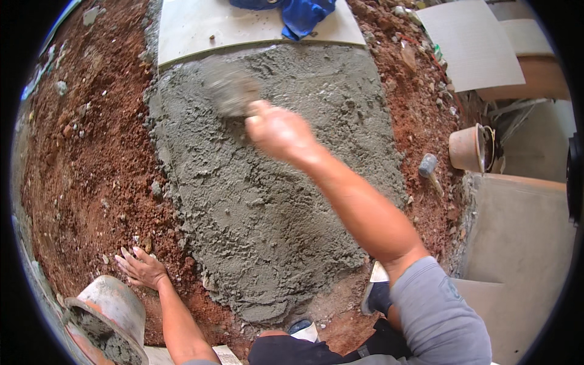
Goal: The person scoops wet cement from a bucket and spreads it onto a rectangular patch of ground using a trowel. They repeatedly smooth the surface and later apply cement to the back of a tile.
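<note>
My right hand (277, 129) is closed round the handle of a trowel (232, 91), whose blade is smeared by motion. The blade is over the far left part of a bed of wet grey mortar (261, 207); whether it touches the surface I cannot tell. My left hand (142, 267) lies with fingers spread on the red soil (91, 182), left of the mortar. Just below that hand stands a bucket (112, 304) with grey mortar inside.
A pale tile (201, 27) borders the mortar's far edge, with a blue cloth (304, 15) on it. To the right lie a mallet (428, 165), a tipped bucket (467, 149) and a white sheet (468, 42). My shoes (378, 292) are at the near edge.
</note>
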`<action>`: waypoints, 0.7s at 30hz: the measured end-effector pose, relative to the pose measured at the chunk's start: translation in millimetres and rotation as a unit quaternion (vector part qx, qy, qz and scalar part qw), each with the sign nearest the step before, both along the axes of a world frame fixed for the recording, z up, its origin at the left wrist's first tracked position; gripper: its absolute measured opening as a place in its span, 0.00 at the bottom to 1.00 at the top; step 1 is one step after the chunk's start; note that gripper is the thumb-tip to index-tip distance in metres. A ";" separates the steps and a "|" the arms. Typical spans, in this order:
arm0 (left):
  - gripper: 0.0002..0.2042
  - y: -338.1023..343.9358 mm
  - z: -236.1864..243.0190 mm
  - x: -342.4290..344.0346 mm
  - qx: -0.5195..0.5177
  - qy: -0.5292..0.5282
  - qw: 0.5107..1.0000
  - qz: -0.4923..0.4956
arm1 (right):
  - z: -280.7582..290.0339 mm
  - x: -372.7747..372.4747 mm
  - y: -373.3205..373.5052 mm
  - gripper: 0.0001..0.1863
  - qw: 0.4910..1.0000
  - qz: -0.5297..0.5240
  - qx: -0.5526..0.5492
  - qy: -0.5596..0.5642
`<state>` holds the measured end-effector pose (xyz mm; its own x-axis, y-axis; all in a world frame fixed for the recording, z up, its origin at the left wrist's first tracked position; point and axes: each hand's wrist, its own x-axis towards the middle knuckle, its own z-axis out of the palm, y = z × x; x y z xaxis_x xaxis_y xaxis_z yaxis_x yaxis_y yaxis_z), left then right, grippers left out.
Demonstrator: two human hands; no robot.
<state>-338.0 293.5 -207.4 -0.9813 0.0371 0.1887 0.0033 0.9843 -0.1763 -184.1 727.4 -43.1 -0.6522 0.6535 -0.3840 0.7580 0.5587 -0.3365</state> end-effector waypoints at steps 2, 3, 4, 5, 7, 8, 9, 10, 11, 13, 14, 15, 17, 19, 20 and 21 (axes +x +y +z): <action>0.27 3.2 1.6 0.7 0.005 -0.001 1.000 -0.009 | -4.1 -22.8 -8.4 0.19 0.997 0.056 0.010 -0.055; 0.28 4.4 2.6 0.9 0.012 -0.003 1.000 -0.008 | -7.6 -18.2 -3.1 0.18 0.998 0.007 0.003 -0.066; 0.28 5.4 3.9 -0.5 0.008 -0.013 1.000 0.006 | -12.2 -8.5 8.4 0.18 0.999 -0.021 -0.012 -0.033; 0.28 5.9 4.3 0.3 0.010 -0.013 1.000 0.009 | -15.5 14.7 25.5 0.18 0.999 -0.019 0.039 -0.023; 0.28 7.9 4.2 0.3 0.009 -0.023 1.000 0.007 | -21.7 70.3 66.3 0.18 0.994 -0.078 0.064 -0.052; 0.28 6.3 5.4 0.9 -0.005 -0.017 1.000 0.007 | -22.1 102.5 82.0 0.20 0.988 -0.098 0.117 -0.029; 0.29 7.1 4.8 1.2 0.000 -0.012 1.000 0.006 | -22.3 129.6 93.0 0.22 0.977 -0.175 0.121 -0.014; 0.29 7.1 5.1 2.2 0.002 -0.012 1.000 0.003 | -17.3 152.3 104.0 0.23 0.970 -0.200 0.136 -0.028; 0.29 7.0 5.3 1.9 0.008 -0.017 1.000 0.002 | -15.3 163.1 109.1 0.22 0.969 -0.196 0.152 -0.014; 0.29 7.8 6.0 3.3 -0.003 -0.008 1.000 -0.007 | -8.9 168.8 98.3 0.19 0.927 -0.350 -0.090 0.098; 0.28 9.3 6.4 5.1 0.028 0.015 0.999 -0.020 | -5.7 160.8 86.5 0.18 0.887 -0.425 -0.134 0.116; 0.28 10.6 7.9 4.1 0.029 0.001 1.000 -0.010 | -6.9 147.9 68.3 0.19 0.886 -0.396 -0.167 0.176; 0.27 13.3 11.4 5.5 0.016 0.000 1.000 -0.010 | -18.0 108.1 23.9 0.20 0.878 -0.374 -0.208 0.213; 0.28 17.2 14.7 6.2 0.030 -0.007 0.999 -0.008 | -26.2 67.1 -21.3 0.20 0.898 -0.313 -0.242 0.194; 0.28 18.5 16.1 6.5 0.025 -0.012 1.000 -0.001 | -23.2 52.8 -39.4 0.19 0.910 -0.232 -0.275 0.204; 0.27 20.5 16.6 7.6 -0.035 -0.019 0.999 0.000 | -11.0 45.6 -48.3 0.19 0.941 -0.203 -0.233 0.139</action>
